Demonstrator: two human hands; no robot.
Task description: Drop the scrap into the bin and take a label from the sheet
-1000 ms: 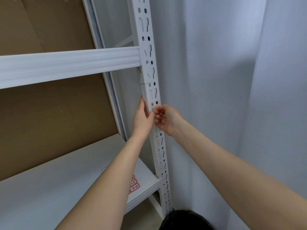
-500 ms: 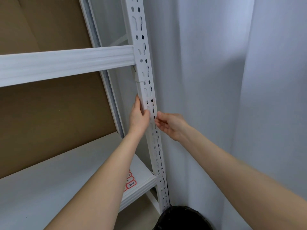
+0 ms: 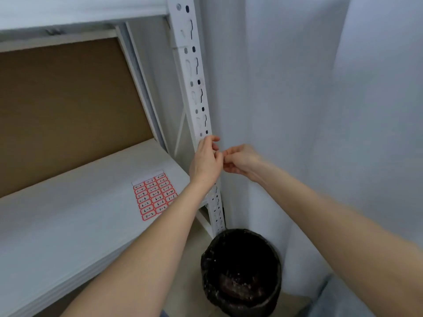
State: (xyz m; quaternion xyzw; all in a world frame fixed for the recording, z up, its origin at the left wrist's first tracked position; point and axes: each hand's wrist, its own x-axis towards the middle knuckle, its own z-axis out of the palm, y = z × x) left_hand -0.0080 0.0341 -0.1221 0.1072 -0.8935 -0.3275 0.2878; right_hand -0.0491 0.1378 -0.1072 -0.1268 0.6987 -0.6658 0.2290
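White slotted upright (image 3: 198, 97) rises just above and behind both hands. Left hand (image 3: 206, 162) against its front, fingers curled; grip unclear. Right hand (image 3: 240, 161) fingertips pinched together, touching left; pinched item too small to tell. Label sheet (image 3: 155, 196) on shelf (image 3: 68, 216) left of hands; black bin (image 3: 241, 271) below.

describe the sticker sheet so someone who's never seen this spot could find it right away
Start at the white metal rack against the pale wall. On its lower shelf board, near the right end beside the slotted upright, lies the sticker sheet. It alone is coloured: rows of red-bordered labels with handwritten numbers.
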